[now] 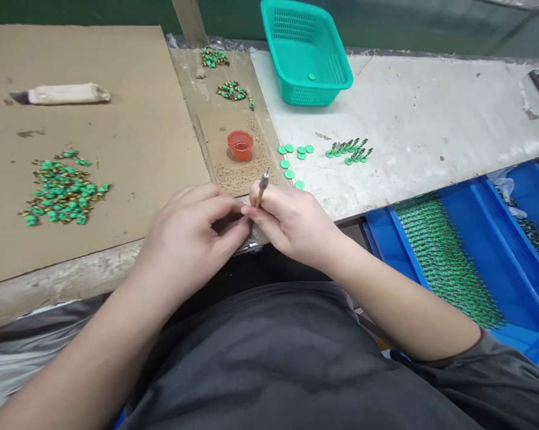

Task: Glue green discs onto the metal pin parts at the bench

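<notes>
Head view: 2 hands (pixel 191 224) meet at a stained worktop (pixel 408 125).

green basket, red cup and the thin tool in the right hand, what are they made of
Basket: likely plastic, satiny, with moulded-looking slots. Cup: probably plastic, smooth and thin-rimmed. Tool in the right hand: tan shaft perhaps wood, greyish end possibly metal; too small to be sure.
</notes>
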The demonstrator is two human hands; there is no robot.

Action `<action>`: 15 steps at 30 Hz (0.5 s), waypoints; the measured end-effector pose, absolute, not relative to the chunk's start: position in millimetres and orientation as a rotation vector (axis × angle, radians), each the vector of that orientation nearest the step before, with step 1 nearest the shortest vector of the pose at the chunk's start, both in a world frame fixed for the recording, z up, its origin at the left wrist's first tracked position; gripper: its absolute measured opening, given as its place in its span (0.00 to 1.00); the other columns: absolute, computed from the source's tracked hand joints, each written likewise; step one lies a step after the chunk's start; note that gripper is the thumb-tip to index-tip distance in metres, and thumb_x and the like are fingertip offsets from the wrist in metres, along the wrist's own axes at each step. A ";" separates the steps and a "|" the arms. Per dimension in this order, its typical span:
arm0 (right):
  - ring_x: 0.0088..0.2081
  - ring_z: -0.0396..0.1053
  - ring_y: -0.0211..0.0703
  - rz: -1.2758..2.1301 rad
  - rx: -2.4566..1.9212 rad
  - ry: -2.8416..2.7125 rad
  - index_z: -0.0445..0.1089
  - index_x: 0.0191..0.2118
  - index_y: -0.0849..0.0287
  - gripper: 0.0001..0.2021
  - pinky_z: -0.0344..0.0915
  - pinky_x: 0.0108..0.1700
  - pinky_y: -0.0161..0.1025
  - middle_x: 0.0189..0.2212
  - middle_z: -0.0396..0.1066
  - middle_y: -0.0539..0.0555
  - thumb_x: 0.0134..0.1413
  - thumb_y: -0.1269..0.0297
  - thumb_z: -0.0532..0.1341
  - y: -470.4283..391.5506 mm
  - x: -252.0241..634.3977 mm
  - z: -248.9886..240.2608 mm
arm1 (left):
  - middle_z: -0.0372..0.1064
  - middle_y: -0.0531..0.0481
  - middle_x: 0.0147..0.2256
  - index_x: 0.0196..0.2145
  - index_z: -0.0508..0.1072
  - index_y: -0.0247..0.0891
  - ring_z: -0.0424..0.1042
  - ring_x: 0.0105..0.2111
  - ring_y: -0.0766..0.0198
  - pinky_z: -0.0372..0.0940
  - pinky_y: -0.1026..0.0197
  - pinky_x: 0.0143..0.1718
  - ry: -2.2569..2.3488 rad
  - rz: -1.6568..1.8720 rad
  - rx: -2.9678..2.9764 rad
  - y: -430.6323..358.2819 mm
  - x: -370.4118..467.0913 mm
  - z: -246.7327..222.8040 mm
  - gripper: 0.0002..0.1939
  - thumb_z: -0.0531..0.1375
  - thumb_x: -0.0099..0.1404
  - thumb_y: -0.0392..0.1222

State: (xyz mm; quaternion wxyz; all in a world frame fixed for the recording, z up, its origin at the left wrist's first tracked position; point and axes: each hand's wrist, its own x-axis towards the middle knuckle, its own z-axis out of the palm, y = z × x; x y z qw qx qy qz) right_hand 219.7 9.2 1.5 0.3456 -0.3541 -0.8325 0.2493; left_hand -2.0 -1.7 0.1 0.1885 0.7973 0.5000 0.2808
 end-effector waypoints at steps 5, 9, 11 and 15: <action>0.39 0.81 0.42 0.805 -1.039 -1.827 0.67 0.45 0.51 0.11 0.79 0.45 0.40 0.38 0.79 0.50 0.85 0.54 0.59 -4.4 231.4 -3.5 | 0.81 0.52 0.41 0.46 0.86 0.50 0.79 0.43 0.55 0.70 0.50 0.48 1.404 0.785 2.198 -0.7 -7.5 1.9 0.12 0.62 0.77 0.52; 0.33 0.81 0.38 0.883 -1.109 -1.539 0.68 0.44 0.51 0.14 0.81 0.38 0.36 0.36 0.77 0.48 0.83 0.49 0.62 -14.4 243.4 -10.7 | 0.82 0.52 0.42 0.48 0.85 0.51 0.80 0.43 0.55 0.71 0.51 0.46 1.386 0.803 2.172 -5.3 -8.7 6.4 0.10 0.63 0.77 0.50; 0.34 0.82 0.38 0.895 -1.114 -1.530 0.68 0.43 0.52 0.16 0.81 0.38 0.36 0.35 0.78 0.49 0.83 0.47 0.63 -15.7 246.4 -15.2 | 0.82 0.52 0.41 0.49 0.84 0.50 0.80 0.41 0.56 0.71 0.52 0.43 1.387 0.857 2.159 -7.7 -5.7 8.5 0.10 0.64 0.77 0.50; 0.34 0.83 0.38 0.901 -1.082 -1.506 0.70 0.45 0.53 0.16 0.80 0.38 0.36 0.35 0.80 0.49 0.83 0.46 0.63 -14.7 247.4 -22.8 | 0.80 0.54 0.36 0.44 0.83 0.49 0.76 0.35 0.60 0.70 0.53 0.39 1.429 0.972 2.134 -8.7 2.9 12.4 0.09 0.68 0.76 0.54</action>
